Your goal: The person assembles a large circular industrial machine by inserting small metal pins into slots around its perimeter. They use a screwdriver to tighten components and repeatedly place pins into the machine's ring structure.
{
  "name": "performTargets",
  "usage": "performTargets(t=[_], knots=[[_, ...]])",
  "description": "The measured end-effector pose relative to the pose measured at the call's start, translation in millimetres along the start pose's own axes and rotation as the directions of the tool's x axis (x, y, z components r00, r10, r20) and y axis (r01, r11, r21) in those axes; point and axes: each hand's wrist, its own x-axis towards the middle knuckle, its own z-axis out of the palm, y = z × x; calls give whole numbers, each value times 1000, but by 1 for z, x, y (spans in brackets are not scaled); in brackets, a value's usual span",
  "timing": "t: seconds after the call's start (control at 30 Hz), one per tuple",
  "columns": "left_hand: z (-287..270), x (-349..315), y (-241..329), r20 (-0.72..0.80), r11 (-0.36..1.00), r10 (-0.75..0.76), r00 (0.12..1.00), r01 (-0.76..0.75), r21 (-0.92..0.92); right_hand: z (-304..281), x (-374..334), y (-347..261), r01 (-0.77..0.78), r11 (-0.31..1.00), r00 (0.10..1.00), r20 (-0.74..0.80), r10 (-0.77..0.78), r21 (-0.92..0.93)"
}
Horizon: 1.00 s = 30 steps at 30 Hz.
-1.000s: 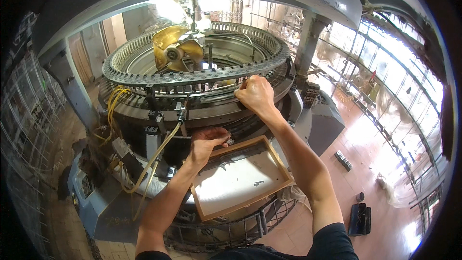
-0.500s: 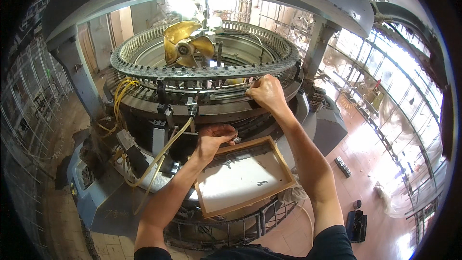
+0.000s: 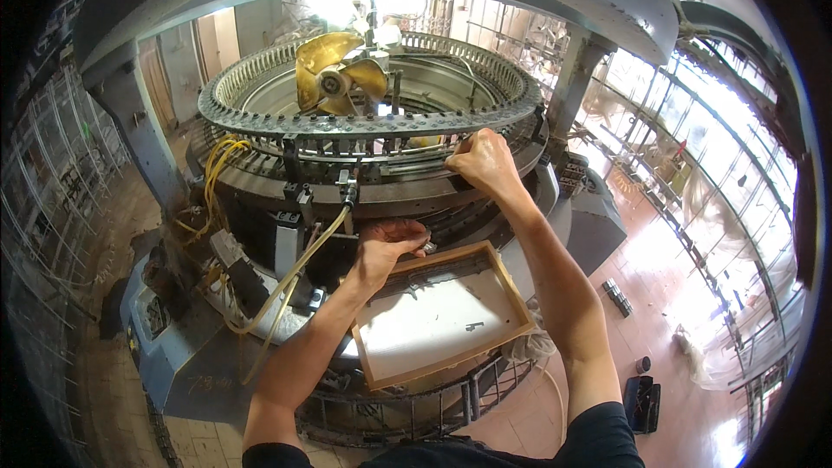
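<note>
A big circular knitting machine fills the view, with a perforated metal ring (image 3: 364,126) on top and a dark cylinder below. My right hand (image 3: 485,163) reaches up to the ring's front edge, fingers pinched on a small part there. My left hand (image 3: 386,247) is lower, against the dark cylinder, fingers curled around a small metal piece. Just below it a shallow wooden-framed tray (image 3: 511,305) with a white bottom rests on the machine, holding a few small dark parts.
A brass-coloured fan (image 3: 334,78) sits inside the ring. Yellow hoses and cables (image 3: 286,282) hang at the left front. A grey column (image 3: 576,78) rises at right. A black case (image 3: 643,403) and small items lie on the reddish floor.
The view has shifted, so the machine sits lower in the frame. My right hand stays at the ring's front edge. My left hand stays at the tray's upper left corner.
</note>
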Motion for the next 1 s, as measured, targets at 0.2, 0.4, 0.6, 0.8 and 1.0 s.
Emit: performTargets(t=[0.2, 0.4, 0.6, 0.8, 1.0], knots=[[-2, 1, 0, 26, 1000, 18, 1000, -18, 11, -2, 2, -4, -22, 998, 999, 34, 25, -66], [-1, 0, 1, 30, 1000, 9, 1000, -10, 6, -2, 0, -5, -12, 993, 999, 41, 17, -117], [0, 1, -1, 29, 1000, 17, 999, -17, 5, 3, 7, 0, 34, 985, 998, 62, -23, -171], [0, 0, -1, 23, 1000, -1, 1000, 1, 12, 7, -2, 5, 148, 972, 988, -16, -154, -184], [-1, 1, -2, 13, 1000, 2, 1000, -2, 15, 18, 3, 15, 249, 938, 967, 10, -254, -239]])
